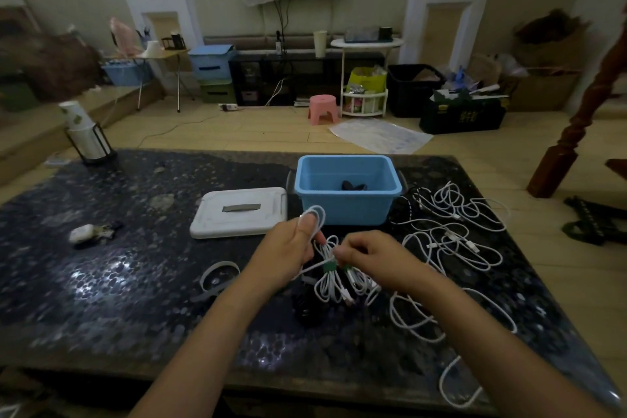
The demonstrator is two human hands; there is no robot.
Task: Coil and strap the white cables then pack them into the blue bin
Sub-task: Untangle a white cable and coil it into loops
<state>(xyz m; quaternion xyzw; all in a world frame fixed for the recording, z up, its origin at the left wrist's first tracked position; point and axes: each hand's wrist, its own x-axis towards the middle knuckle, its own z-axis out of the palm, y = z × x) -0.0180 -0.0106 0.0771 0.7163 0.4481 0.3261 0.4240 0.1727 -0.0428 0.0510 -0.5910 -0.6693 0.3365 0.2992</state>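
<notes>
The left hand (288, 248) grips the upper loops of a coiled white cable bundle (330, 276), its thumb pressed against loops that stick up above the fingers in front of the bin. The right hand (369, 256) pinches the bundle at its middle, fingers curled just above a small green strap (329, 267) that sits around the coil. Below the strap the bundle's lower loops and plug ends hang down toward the dark speckled stone table (135, 282). Both hands hold the bundle above the table, just in front of the open light blue plastic bin (344, 192), which stands near the table's far edge with a small dark object (354, 186) lying on its floor. Just left of the bin lies its flat white rectangular lid (239, 212) with a grey handle, touching the table. To the right of the hands, a tangle of loose white cables (451, 231) spreads across the table from beside the bin to the near edge. A pale loop of strap (217, 276) lies on the table beside the left forearm. Farther left rest a small white case with keys (89, 232) and, at the far corner, a tilted stack of paper cups in a black wire holder (84, 136).
</notes>
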